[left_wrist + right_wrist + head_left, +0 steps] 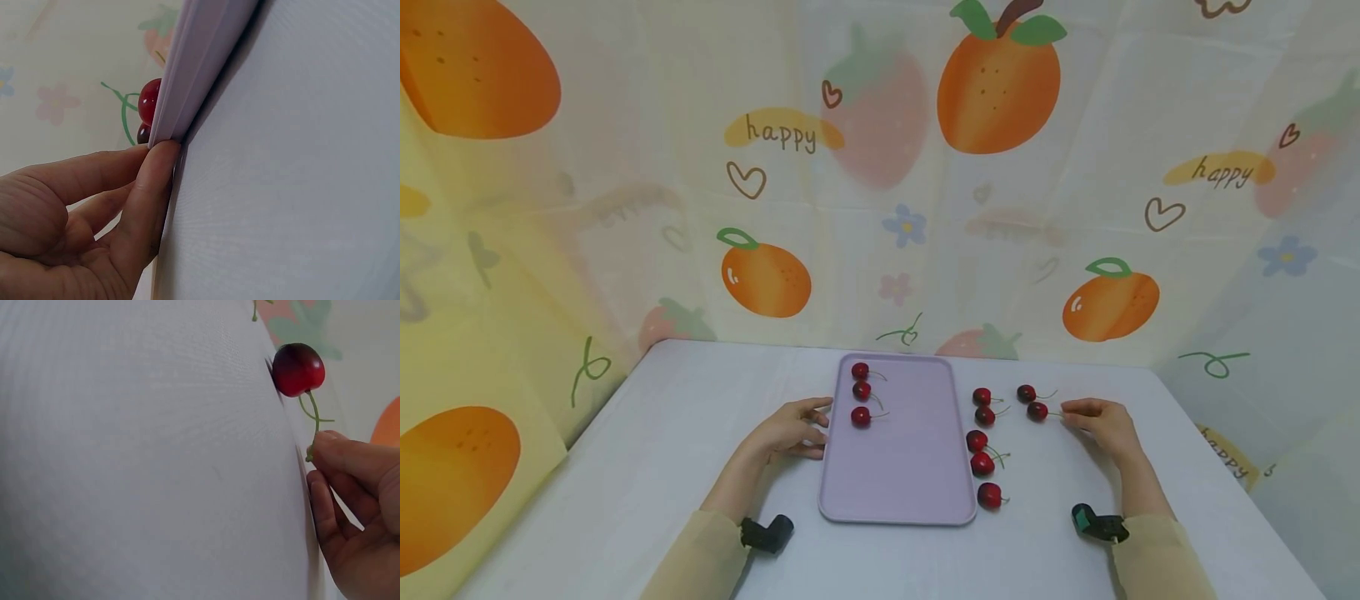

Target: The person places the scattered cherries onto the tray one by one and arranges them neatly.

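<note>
A lilac tray [895, 492] lies on the table, with three red cherries [861, 417] in a column at its far left. My left hand [793, 429] pinches the tray's left edge; in the left wrist view, thumb and finger meet at the rim [172, 106]. To the right of the tray, my right hand [1101, 425] holds the green stem end of a dark red cherry [1037, 412] between its fingertips. In the right wrist view this cherry [299, 370] sits on the tabletop, its stem running to the fingers.
Another dark cherry [1026, 392] lies just behind the held one. Several more cherries [982, 464] line the tray's right side. A white cloth covers the table [1037, 550], and a fruit-print curtain [865, 250] hangs behind it. Each wrist wears a black device [767, 533].
</note>
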A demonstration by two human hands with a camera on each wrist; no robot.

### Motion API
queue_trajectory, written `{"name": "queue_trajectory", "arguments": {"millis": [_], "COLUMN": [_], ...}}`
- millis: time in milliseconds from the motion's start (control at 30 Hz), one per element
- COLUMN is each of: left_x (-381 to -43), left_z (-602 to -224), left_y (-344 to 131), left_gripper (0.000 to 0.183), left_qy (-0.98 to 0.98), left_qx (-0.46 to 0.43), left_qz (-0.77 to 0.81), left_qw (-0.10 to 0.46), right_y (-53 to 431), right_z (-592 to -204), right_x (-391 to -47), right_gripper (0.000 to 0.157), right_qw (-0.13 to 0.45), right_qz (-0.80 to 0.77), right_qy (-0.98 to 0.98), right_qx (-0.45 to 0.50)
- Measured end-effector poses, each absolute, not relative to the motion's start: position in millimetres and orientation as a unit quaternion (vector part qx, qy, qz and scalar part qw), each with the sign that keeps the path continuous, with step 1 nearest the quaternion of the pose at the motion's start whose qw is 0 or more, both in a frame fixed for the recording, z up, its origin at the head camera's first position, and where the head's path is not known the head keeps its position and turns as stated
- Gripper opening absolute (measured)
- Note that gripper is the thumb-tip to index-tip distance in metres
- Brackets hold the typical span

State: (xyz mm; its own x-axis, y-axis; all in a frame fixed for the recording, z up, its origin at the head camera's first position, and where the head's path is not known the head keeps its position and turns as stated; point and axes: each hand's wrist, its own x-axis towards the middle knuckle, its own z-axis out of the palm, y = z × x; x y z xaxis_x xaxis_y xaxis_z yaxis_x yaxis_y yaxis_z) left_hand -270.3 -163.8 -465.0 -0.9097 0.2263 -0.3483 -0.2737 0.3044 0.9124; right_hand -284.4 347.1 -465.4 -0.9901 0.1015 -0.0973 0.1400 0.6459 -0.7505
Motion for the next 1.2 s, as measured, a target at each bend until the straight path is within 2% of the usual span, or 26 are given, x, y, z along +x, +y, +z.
{"name": "queue_trajectory", "arguments": {"millis": [1200], "left_x": [-271.3], "left_z": [-467.0], "left_y": [-164.0], "left_gripper": [0.073], "left_qy": [0.782], "left_qx": [-0.020], "left_qz": [0.590], "left_qw": [0.202], "right_y": [346.6], "right_z": [-469.5], "right_x": [-282.2], "right_gripper": [0.030], "right_qw": [0.007], "right_qz": [-0.387], "right_qy": [0.921], "right_qx": [0.046]}}
